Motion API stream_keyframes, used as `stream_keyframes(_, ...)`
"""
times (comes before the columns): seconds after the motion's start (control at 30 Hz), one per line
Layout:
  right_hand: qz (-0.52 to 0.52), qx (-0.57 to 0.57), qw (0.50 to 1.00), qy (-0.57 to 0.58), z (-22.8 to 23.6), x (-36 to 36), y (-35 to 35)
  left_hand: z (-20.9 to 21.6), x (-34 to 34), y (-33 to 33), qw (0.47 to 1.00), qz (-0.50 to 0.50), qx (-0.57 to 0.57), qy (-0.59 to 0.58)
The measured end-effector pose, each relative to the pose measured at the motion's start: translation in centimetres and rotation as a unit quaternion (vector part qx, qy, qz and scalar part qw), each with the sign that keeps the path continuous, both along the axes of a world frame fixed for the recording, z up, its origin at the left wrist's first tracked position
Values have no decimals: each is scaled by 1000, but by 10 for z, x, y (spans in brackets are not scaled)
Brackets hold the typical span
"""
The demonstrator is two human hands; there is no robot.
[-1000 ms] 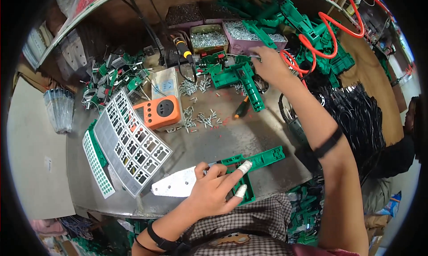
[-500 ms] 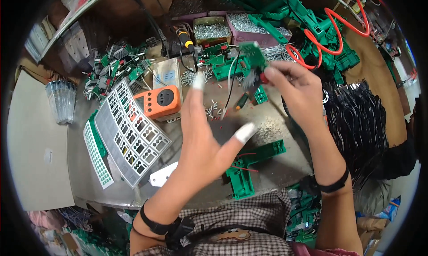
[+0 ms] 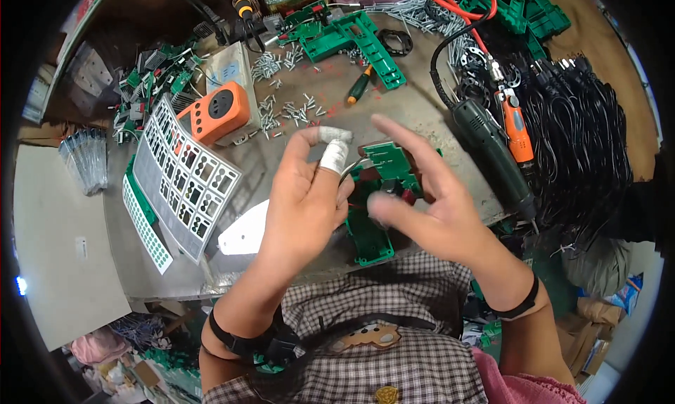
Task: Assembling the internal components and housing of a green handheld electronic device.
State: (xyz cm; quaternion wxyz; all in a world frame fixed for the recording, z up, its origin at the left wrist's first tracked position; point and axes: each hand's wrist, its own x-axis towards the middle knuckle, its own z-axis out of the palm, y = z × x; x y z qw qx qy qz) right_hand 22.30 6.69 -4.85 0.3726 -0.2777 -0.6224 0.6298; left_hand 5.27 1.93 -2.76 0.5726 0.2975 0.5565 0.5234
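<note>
In front of me a green circuit board [image 3: 388, 159] with a red part on it is over a green plastic tool housing [image 3: 373, 246] near the table's front edge. My left hand [image 3: 309, 193], white tape around two fingertips, is closed at the board's left, pinching a thin wire [image 3: 354, 166] beside it. My right hand [image 3: 439, 207] is at the board's right, index finger stretched out and thumb apart, with the board between them; its other fingers are mostly hidden. Beside my left hand lies a white plate [image 3: 243, 229] with small holes.
An orange socket meter [image 3: 219, 112] and label sheets [image 3: 186, 175] lie left. Screws [image 3: 299, 112], a small screwdriver [image 3: 360, 85] and another green housing [image 3: 355, 42] are farther off. A black power tool [image 3: 492, 151], an orange-handled tool [image 3: 517, 126] and black cables [image 3: 580, 130] are right.
My right hand has brought the circuit board nearer, down over the green housing. My left hand, spread before, has closed on a wire. The view has shifted, showing the power tool at the right.
</note>
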Motion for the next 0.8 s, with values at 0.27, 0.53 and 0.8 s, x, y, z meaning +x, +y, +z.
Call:
stream_keyframes(0.27,92,-288,952,-54,24,15,25,1,-21,-46,733,-151,244,616)
stream_keyframes(0.53,110,-251,947,-168,32,11,12,2,-19,-64,983,-123,-17,134)
stream_keyframes(0.8,62,72,986,-136,25,25,3,19,-16,-55,703,-274,184,629)
